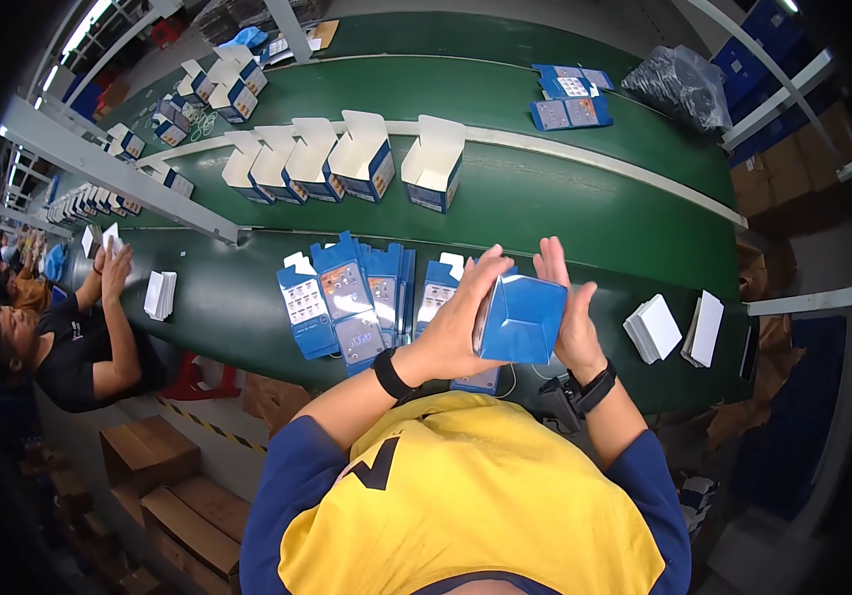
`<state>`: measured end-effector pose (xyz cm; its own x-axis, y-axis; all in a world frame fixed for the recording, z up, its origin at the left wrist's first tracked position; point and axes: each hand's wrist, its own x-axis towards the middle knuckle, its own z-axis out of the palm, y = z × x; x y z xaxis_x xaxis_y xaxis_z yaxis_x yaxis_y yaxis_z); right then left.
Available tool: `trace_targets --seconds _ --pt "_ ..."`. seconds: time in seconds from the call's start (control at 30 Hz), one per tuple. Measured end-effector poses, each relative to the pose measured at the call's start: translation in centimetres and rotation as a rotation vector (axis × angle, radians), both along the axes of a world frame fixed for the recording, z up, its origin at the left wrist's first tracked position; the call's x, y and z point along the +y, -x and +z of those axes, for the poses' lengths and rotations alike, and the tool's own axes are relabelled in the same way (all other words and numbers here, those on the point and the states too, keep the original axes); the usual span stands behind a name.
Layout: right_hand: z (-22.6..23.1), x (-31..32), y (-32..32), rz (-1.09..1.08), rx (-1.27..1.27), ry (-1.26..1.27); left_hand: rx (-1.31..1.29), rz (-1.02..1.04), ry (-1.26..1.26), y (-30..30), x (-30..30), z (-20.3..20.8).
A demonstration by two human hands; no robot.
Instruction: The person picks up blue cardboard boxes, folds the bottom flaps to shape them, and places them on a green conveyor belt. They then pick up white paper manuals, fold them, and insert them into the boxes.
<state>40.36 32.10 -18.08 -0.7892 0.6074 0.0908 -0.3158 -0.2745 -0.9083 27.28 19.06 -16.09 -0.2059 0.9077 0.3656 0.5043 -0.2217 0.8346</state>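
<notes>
Blue, glossy card forms the box [530,307] held up over the near edge of the green surface [237,283], before the wearer's chest, with the left hand [454,329] curved around its left side and the right hand [576,335] spread, fingers straight, along its right side. Flat printed cartons [354,302] overlap to the left of the hands, while two white stacks [652,329] lie to the right, near each other. Beyond them, open-topped boxes [361,164] stand in a row, and at far left a co-worker [84,347] raises both hands beside the surface.
</notes>
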Motion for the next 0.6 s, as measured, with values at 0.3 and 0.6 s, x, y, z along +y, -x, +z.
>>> trace_targets --seconds 0.3,0.6 --pt "-2.9 11.9 4.8 0.516 -0.474 0.311 0.416 0.289 0.326 5.5 1.4 -5.0" --pt "-12.4 13.2 15.1 -0.073 -0.635 -0.862 0.504 0.53 0.79 1.9 -1.2 -12.5"
